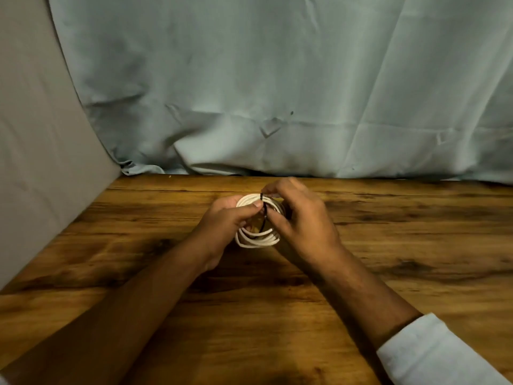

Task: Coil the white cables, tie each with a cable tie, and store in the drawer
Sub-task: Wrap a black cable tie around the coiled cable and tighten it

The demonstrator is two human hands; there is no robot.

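A coiled white cable (256,237) is held just above the wooden table (416,232) near its far middle. My left hand (222,226) grips the coil's left side, with thumb and fingers pinching its top strands. A thin black cable tie (265,211) wraps over the coil's top and runs down through its centre. My right hand (302,218) is closed on the tie, its fingertips pinching the tie at the top of the coil. Both hands hide the coil's sides. No drawer is in view.
A pale green-grey cloth (277,93) hangs behind the table's far edge. A grey panel (33,162) stands along the left side. A light sleeve (433,354) covers my right forearm at the lower right.
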